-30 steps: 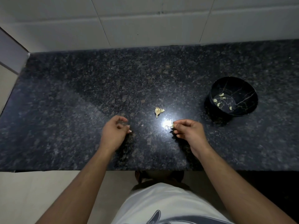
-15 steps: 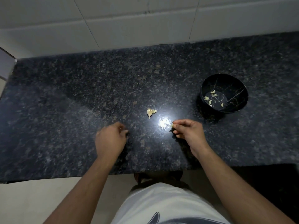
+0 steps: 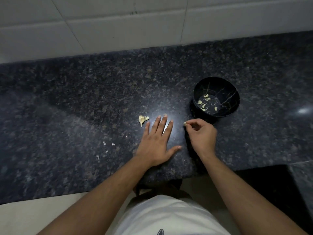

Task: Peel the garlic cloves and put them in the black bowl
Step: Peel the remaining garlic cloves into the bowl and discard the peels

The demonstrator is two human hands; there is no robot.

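The left hand (image 3: 156,141) lies flat, fingers straight and spread, on the dark speckled surface (image 3: 67,107); just left of its fingertips sits a garlic cluster (image 3: 142,119); the right hand (image 3: 202,134) pinches a garlic clove (image 3: 185,123) near the black bowl (image 3: 228,106), which holds several peeled cloves (image 3: 204,107); peel scraps (image 3: 108,144) lie further left.

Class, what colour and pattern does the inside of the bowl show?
The bowl is black with thin pale crack-like veins, seen in the head view.

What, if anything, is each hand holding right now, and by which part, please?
The right hand pinches a garlic clove at its fingertips; which part cannot be told. The left hand, fingers spread flat, holds nothing.
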